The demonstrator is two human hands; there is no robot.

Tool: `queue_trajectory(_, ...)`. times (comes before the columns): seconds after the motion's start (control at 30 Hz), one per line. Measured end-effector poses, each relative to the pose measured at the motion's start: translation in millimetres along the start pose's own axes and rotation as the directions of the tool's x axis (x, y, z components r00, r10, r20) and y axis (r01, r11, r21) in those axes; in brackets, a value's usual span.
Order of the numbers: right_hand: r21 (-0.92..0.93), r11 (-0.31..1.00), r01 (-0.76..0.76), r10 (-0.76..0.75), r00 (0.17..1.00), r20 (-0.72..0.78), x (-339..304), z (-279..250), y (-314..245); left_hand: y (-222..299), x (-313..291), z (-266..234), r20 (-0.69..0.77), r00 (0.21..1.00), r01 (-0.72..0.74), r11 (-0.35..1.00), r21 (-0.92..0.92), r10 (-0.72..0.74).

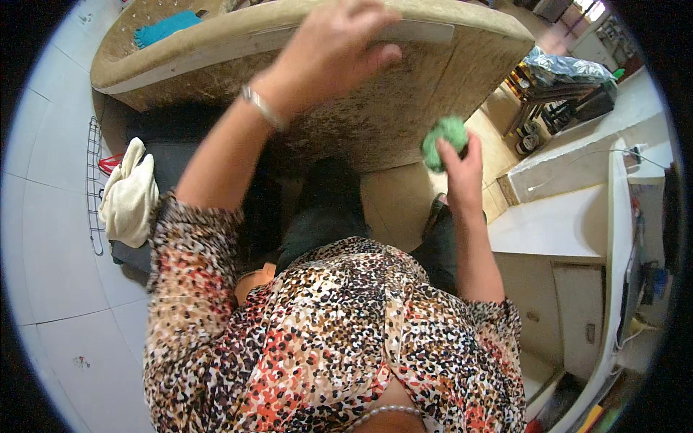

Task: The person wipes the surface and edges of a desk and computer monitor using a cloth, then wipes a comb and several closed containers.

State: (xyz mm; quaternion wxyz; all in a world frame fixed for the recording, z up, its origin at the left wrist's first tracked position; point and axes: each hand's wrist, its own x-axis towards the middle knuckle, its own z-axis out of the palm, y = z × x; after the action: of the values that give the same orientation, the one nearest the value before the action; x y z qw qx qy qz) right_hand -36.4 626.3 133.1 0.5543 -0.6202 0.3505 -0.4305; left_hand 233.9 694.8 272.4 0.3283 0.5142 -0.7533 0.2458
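My right hand (464, 169) pinches a rough, crumpled green wad (444, 142) between thumb and fingers. It looks like a scrubbing pad or bunched cloth; which of these I cannot tell. The hand is raised just off the right end of a brown and beige plush sofa (404, 94). Over the sofa's pale upper edge stretches my left hand (338, 50), slightly blurred, with its thumb apart and nothing visible in it. Whether it touches the sofa is unclear. A silver bracelet (263, 108) circles the left wrist.
A teal fringed cloth (167, 29) lies on the sofa at far left. Beside my left arm, a cream cloth (131, 198) hangs near a black wire rack (94, 187) on a tiled wall. To the right stand a white ledge (552, 224), a low cabinet (577, 310) and a cloth-covered table (570, 70).
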Motion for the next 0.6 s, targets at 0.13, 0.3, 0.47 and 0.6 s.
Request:
queue_trajectory(0.13, -0.309, 0.787, 0.534, -0.557, 0.830, 0.014, 60, 52, -37, -33, 42, -28, 0.406, 0.901, 0.043, 0.964, 0.261, -0.150)
queue_trajectory(0.3, -0.503, 0.489, 0.713, -0.808, 0.587, 0.047, 76, 85, -12, -23, 51, -28, 0.562, 0.781, 0.129, 0.951, 0.282, -0.273)
queue_trajectory(0.47, -0.582, 0.547, 0.602, -0.642, 0.747, 0.169, 42, 101, 57, -15, 43, -34, 0.468, 0.861, 0.042, 0.944, 0.327, -0.200)
queue_trajectory(0.6, -0.627, 0.587, 0.512, -0.436, 0.853, 0.289, 3, 98, 102, -5, 41, -55, 0.515, 0.798, 0.131, 0.925, 0.358, -0.312)
